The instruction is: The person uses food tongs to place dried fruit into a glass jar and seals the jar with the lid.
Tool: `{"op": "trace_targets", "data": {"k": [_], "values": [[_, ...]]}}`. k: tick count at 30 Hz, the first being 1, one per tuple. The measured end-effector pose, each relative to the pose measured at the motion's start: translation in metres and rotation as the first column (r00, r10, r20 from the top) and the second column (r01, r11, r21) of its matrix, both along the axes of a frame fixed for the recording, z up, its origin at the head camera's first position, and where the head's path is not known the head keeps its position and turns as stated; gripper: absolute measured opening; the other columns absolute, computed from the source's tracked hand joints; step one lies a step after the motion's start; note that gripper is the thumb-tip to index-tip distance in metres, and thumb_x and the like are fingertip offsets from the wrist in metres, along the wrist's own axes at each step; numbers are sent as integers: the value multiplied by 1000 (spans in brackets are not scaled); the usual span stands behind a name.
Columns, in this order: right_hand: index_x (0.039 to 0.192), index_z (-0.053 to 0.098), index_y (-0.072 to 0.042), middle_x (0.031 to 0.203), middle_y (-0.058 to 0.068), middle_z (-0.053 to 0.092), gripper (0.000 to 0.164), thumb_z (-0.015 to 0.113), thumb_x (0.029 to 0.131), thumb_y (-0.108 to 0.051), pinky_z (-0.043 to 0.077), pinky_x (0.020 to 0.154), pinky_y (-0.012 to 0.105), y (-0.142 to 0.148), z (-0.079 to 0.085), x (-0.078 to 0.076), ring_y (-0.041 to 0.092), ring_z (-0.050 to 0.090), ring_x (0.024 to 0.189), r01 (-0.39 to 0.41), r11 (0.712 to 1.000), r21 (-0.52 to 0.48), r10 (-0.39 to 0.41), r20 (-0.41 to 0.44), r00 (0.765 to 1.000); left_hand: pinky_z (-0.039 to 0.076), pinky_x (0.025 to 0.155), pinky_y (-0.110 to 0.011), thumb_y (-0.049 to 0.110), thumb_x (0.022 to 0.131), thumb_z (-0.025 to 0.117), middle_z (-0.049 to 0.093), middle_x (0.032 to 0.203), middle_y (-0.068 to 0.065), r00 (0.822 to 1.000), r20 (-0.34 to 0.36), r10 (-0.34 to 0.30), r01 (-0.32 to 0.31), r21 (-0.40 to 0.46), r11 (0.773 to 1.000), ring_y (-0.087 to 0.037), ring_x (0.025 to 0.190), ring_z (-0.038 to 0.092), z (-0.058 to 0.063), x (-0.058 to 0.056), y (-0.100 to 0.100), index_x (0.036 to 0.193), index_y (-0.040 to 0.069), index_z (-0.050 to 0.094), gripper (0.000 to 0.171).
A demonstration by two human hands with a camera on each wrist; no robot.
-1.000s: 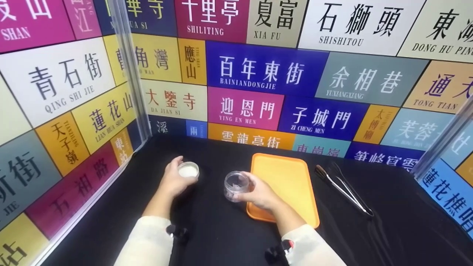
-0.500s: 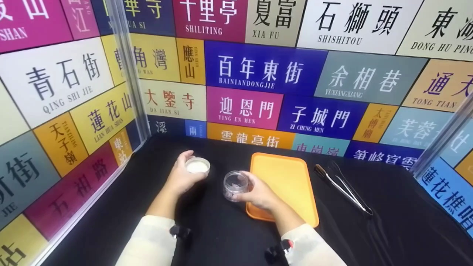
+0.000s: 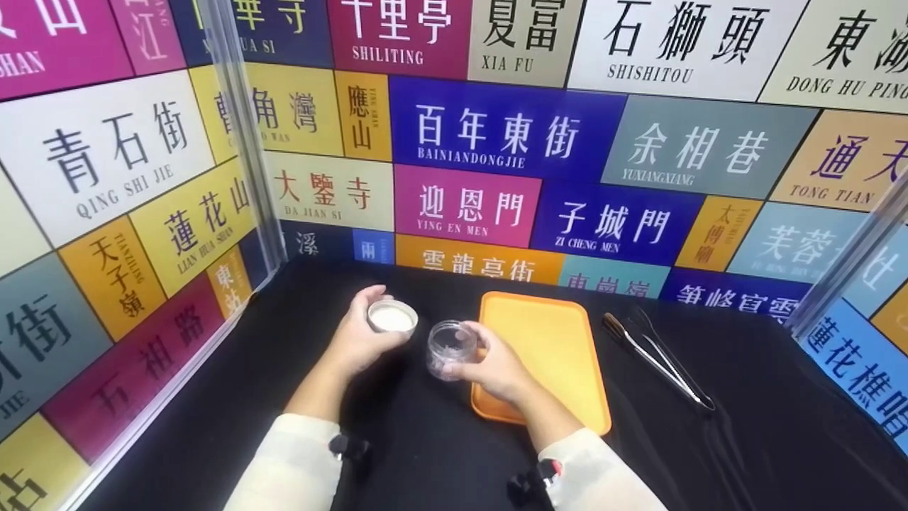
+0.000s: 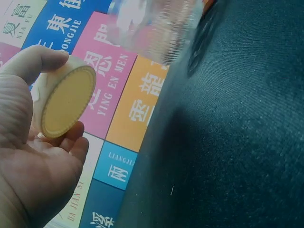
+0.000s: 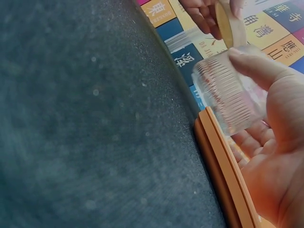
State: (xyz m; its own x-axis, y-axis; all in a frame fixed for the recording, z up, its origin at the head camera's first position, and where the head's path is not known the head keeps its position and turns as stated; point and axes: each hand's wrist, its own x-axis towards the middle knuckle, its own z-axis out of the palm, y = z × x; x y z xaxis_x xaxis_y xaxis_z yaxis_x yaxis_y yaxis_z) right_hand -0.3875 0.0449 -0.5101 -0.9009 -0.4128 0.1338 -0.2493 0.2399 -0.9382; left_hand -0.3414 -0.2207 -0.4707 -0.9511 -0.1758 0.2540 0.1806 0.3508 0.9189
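Note:
My left hand [image 3: 360,333] grips a shallow round lid [image 3: 392,319] by its rim, white inside facing up in the head view. Its gold outer face [image 4: 70,101] shows in the left wrist view, with thumb and fingers on opposite sides. Just to the right, my right hand [image 3: 499,365] holds a clear, open-topped jar [image 3: 451,349], thumb on the near side and fingers behind. Ribs run along the jar's wall [image 5: 223,90] in the right wrist view. A small gap separates lid and jar in the head view.
An orange tray [image 3: 546,341] lies on the black-covered table [image 3: 418,454], partly under my right hand. Metal tongs [image 3: 660,362] lie right of it. Panels printed with place names [image 3: 511,128] stand behind and at the left.
My left hand has moved right and slightly away from me with the lid, nearing the jar. My right hand has lifted and tilted the jar slightly.

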Motion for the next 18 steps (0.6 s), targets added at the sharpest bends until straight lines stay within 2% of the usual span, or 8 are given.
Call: {"op": "trace_targets", "data": {"k": [5, 11, 18], "values": [[153, 54, -13, 142, 14, 66, 87, 96, 78, -24, 58, 108, 47, -2, 4, 1, 32, 67, 124, 56, 998, -39, -57, -26, 998, 45, 115, -43, 10, 72, 92, 62, 149, -11, 1000, -16, -22, 22, 18, 1000, -30, 135, 60, -1, 0, 3, 152, 12, 45, 92], [152, 53, -16, 140, 15, 64, 90, 98, 74, -24, 60, 101, 42, -3, 9, 4, 31, 67, 118, 125, 990, -58, -127, -45, 991, 47, 112, -39, 5, 71, 91, 64, 146, -13, 998, -35, -47, 49, 68, 996, -30, 129, 63, 0, 1, 9, 150, 9, 40, 94], [153, 52, -15, 147, 21, 57, 87, 95, 77, -16, 62, 98, 39, -3, 11, 5, 33, 66, 120, 114, 983, -147, -121, -42, 992, 48, 108, -24, 6, 74, 92, 67, 147, -10, 995, -39, -96, 101, 183, 978, -24, 130, 63, 2, 2, 17, 143, 8, 37, 88]]}}
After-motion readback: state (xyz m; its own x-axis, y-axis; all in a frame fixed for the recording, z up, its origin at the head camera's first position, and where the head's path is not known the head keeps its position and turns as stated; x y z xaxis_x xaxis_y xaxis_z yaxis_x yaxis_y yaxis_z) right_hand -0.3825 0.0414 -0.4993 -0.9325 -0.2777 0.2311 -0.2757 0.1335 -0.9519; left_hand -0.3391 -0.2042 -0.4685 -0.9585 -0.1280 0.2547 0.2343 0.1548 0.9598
